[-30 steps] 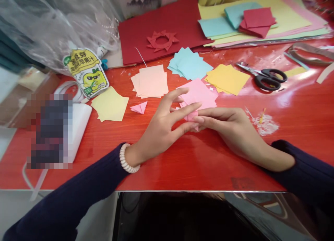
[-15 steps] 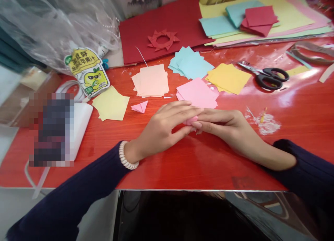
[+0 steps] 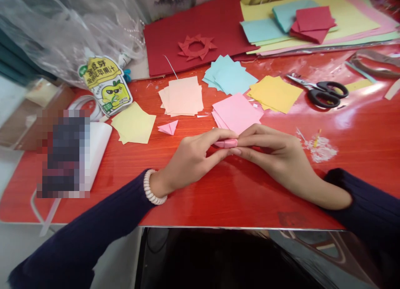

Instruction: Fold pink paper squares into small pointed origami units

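Note:
Between my two hands is a small folded piece of pink paper (image 3: 227, 143), held just above the red table (image 3: 200, 197). My left hand (image 3: 200, 153) pinches it from the left, and my right hand (image 3: 275, 153) grips its right end between thumb and fingers. Parts of the fold are covered by my fingertips. Right behind my hands lies a stack of square pink paper (image 3: 237, 109). A finished-looking pink folded triangle (image 3: 168, 127) rests on the table to the left of my left hand.
Stacks of peach (image 3: 184, 96), blue (image 3: 231, 76), yellow (image 3: 276, 93) and pale yellow paper (image 3: 134, 124) lie around. Black-handled scissors (image 3: 325, 93) are at the right, near white scraps (image 3: 321, 149). A red paper ring (image 3: 196, 47) sits on red sheets (image 3: 162, 43). A drink pouch (image 3: 109, 86) stands left.
My fingers have lifted and bent, so more of the folded pink paper shows between them. My right hand's knuckles have risen. The things on the table stay in place.

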`<state>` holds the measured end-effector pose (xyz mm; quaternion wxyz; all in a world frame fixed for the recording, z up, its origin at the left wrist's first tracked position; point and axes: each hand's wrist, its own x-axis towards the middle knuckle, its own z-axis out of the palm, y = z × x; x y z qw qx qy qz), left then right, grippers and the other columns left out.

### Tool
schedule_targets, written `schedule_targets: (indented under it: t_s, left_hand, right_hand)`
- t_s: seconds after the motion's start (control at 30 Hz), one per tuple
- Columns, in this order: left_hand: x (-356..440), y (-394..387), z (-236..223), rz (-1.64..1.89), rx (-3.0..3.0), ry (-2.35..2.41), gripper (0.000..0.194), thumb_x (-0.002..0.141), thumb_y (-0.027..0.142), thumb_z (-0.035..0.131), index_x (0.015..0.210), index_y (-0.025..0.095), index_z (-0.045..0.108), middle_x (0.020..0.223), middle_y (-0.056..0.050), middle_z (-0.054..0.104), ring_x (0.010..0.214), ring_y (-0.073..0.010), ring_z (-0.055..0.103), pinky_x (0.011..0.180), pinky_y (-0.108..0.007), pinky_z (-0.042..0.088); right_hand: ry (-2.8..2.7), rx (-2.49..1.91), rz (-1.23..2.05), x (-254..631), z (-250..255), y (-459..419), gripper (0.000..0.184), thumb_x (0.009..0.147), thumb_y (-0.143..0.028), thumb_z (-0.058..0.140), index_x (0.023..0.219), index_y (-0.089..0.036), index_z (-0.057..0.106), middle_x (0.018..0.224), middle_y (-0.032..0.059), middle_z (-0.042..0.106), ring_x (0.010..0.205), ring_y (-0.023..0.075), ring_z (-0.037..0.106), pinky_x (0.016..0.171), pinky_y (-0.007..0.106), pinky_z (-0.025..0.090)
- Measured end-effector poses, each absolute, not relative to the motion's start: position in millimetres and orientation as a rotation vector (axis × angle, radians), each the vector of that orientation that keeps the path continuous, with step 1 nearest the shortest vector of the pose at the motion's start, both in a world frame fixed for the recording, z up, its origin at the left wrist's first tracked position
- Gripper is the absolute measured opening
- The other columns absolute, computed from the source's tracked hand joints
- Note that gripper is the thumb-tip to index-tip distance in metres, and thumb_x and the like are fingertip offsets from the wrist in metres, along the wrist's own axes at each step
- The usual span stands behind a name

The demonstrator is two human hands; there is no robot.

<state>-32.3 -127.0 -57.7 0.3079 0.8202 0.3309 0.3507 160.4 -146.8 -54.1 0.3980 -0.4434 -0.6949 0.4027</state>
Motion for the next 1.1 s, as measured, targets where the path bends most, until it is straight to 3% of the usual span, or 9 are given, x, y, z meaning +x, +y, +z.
schedule_targets:
  t_s: [0.1,0.2,0.5,0.7,0.87,1.1]
  left_hand:
    - [-31.6,-127.5,-57.6,0.917,2.136,0.878,0.016,0.086,0.022,0.061,0.101,0.017,0.059,0.097,0.000,0.071,0.087,-0.0071,0.068,0.078,-0.014,0.053]
    - [-31.2,-128.6,-56.8,0.884,2.093,0.900,0.015,0.087,0.021,0.060,0.101,0.017,0.058,0.099,0.000,0.070,0.089,-0.0080,0.068,0.080,-0.016,0.053]
    - [-29.9,-133.1,-56.0,0.816,1.848,0.953,0.015,0.087,0.029,0.060,0.093,0.021,0.048,0.081,0.003,0.071,0.077,-0.0105,0.071,0.067,-0.018,0.052]
    - [-30.9,-130.0,-53.5,0.836,2.103,0.941,0.022,0.083,0.029,0.065,0.098,0.018,0.052,0.099,-0.001,0.067,0.088,-0.0091,0.066,0.072,-0.017,0.050]
    - [-33.3,-126.6,-53.1,0.898,2.232,0.910,0.016,0.085,0.030,0.061,0.081,0.016,0.060,0.076,0.000,0.064,0.069,-0.0083,0.058,0.064,-0.020,0.045]
    - [-33.9,-126.5,-53.8,0.988,2.113,1.021,0.018,0.084,0.030,0.063,0.074,0.015,0.062,0.070,0.000,0.063,0.066,-0.0095,0.056,0.062,-0.022,0.043]
  right_hand:
    - [-1.713,-1.156,0.961,159.1,-54.8,-145.7,0.008,0.081,-0.028,0.068,0.080,-0.021,0.063,0.081,0.0014,0.056,0.072,0.0141,0.053,0.065,0.029,0.044]
    - [-1.666,-1.112,1.061,158.0,-56.5,-144.0,0.018,0.079,-0.030,0.070,0.088,-0.022,0.058,0.087,0.0008,0.056,0.075,0.0140,0.054,0.064,0.028,0.046]
    - [-1.870,-1.125,0.964,158.9,-54.0,-145.9,0.008,0.086,-0.031,0.062,0.086,-0.023,0.065,0.084,0.0021,0.065,0.077,0.0165,0.060,0.068,0.030,0.045]
    - [-1.849,-1.170,0.913,160.0,-52.0,-146.6,0.008,0.087,-0.027,0.061,0.081,-0.023,0.063,0.078,0.0015,0.063,0.072,0.0153,0.057,0.064,0.029,0.043]
    - [-1.881,-1.124,0.897,160.8,-51.9,-145.1,0.010,0.086,-0.024,0.061,0.077,-0.022,0.061,0.074,0.0000,0.061,0.069,0.0137,0.055,0.063,0.027,0.042]
    - [-1.922,-1.150,1.036,162.1,-54.4,-142.1,0.012,0.089,-0.030,0.057,0.094,-0.021,0.064,0.081,0.0004,0.067,0.067,0.0128,0.059,0.060,0.025,0.044]
